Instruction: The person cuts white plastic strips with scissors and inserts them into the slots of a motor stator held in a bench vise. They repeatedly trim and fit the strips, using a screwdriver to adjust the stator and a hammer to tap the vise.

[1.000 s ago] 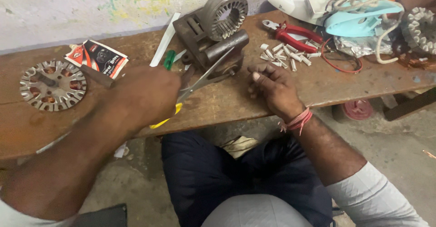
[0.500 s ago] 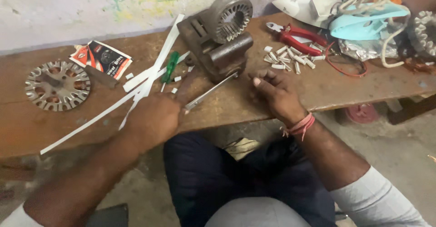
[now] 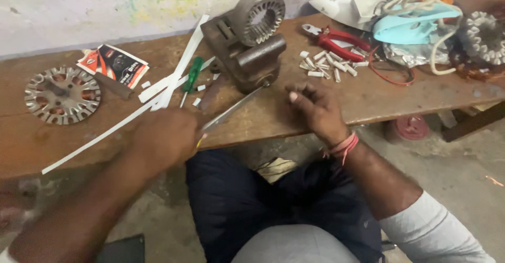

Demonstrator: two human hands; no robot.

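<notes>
While I look down from the head camera, my left hand [image 3: 165, 137] sits at the near edge of the wooden bench [image 3: 263, 121], knuckles up and blurred, its grip clenched around the handle end of a pair of scissors [image 3: 231, 110]. The long metal blades run up and to the right from that fist, ending just below the dark metal vise [image 3: 242, 52]. My forearm comes in from the lower left, bare.

My right hand [image 3: 315, 108] rests on the bench just right of the blade tips, palm down, fingers curled loosely inward with the thumb forward; the grip looks released and I see nothing in it. A red thread band [image 3: 342, 146] circles that wrist, and a pale sleeve covers the upper arm.

Clamped on the vise stands a round slotted motor stator [image 3: 259, 14]. Long white paper strips [image 3: 173, 84] lie slanted across the bench left of the vise, one reaching to my left hand, with a green-handled screwdriver [image 3: 190, 79] lying across them. Short white cut pieces [image 3: 326, 66] are scattered right of the vise, beside red-handled pliers [image 3: 336, 39]. At the far left lies a flat round slotted plate [image 3: 62, 94], near a red and black packet [image 3: 113, 66]. I see no container on the bench.
</notes>
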